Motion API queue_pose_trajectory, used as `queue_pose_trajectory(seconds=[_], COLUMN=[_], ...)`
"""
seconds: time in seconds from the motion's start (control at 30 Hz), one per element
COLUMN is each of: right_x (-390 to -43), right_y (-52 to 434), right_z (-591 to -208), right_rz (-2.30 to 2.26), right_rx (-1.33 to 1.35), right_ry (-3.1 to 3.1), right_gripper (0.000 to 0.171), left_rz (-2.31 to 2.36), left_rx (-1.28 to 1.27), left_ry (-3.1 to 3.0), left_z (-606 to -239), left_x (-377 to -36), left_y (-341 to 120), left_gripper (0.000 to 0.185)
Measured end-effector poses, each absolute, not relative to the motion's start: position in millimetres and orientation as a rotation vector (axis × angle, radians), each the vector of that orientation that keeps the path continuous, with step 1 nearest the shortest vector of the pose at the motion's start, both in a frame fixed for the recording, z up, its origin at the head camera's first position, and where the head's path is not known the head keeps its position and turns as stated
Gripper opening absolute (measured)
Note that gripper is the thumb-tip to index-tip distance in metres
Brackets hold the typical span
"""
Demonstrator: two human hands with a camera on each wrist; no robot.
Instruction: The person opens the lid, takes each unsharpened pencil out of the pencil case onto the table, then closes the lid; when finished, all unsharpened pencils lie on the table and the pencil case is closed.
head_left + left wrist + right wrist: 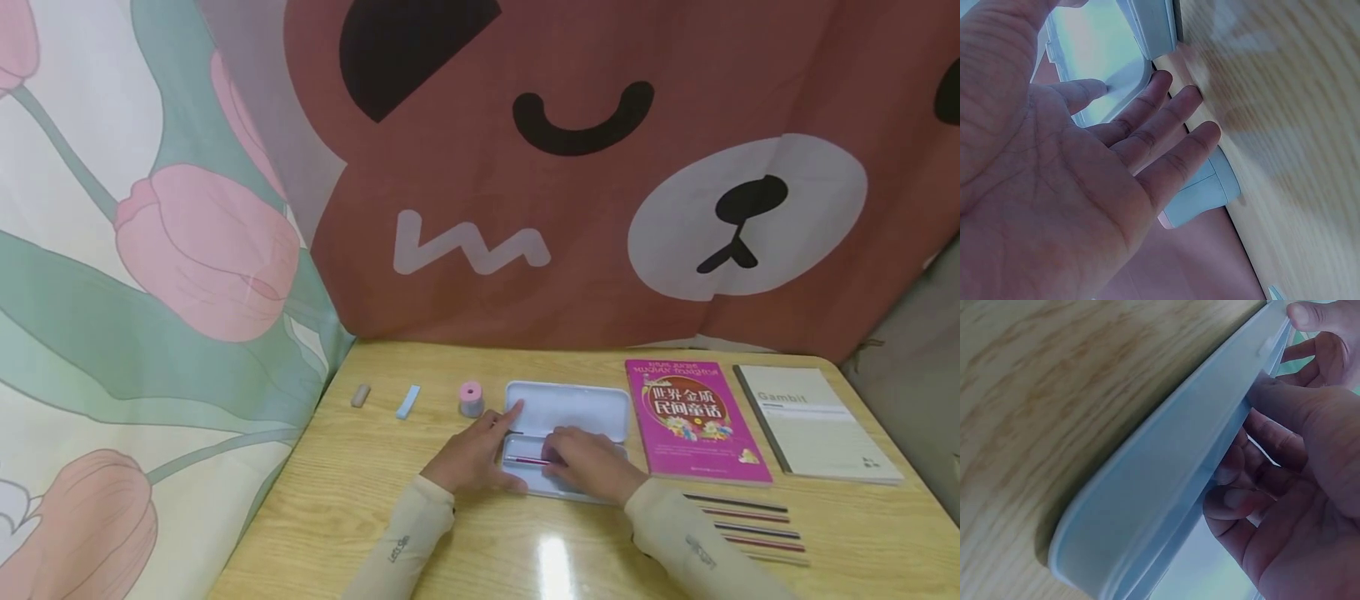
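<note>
A pale blue pencil case (566, 408) lies on the table with its lid raised at the back. My left hand (472, 454) is at the case's left end, its thumb by the front wall. In the left wrist view the left fingers (1169, 159) are straight and spread beside the lid. My right hand (588, 458) reaches into the tray with curled fingers (1235, 512). A dark red pencil (525, 460) lies along the tray, its right end running under the right fingertips; that end is hidden. The right thumb is at the front rim.
Several pencils (757, 531) lie in a row beside the right forearm. Behind them are a pink book (697, 425) and a notebook (817, 425). To the left stand a pink-topped cylinder (471, 400), a light blue strip (408, 402) and a small brown block (361, 396). Printed cloth hangs behind the table.
</note>
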State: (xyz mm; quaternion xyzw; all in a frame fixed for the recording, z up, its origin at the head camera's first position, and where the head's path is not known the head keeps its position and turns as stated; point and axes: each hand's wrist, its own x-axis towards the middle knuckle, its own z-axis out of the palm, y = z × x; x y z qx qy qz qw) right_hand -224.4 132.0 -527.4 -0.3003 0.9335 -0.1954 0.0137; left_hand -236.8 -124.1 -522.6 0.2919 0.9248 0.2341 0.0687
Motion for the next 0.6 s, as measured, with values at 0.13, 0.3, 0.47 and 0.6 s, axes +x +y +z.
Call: queue_pose_trajectory(seconds=[0.13,0.3,0.47,0.6], right_x=[-224.9,-225.2,-224.8,-225.2], right_y=[132.1,133.9,134.7,134.7], right_z=[-527.7,-527.9,-528.1,-528.4], right_rz=[-0.653,-0.679,-0.685,-0.702], right_rx=[-0.890,-0.856,-0.842,-0.833], right_ry=[2.874,2.847,2.833,2.826], right_gripper=[0.011,0.012,0.011,0.009], left_rz=[0.711,0.710,0.713,0.723], left_rx=[0.886,0.851,0.848,0.854], left_ry=[2.785,2.777,2.777,2.777], left_z=[-522.0,-521.8,-522.3,-522.7], left_x=[-236.5,-236.8,-237.3,-237.9], left_y=[-124.2,-123.3,-123.1,-123.5], left_gripper=[0.128,0.129,0.129,0.129])
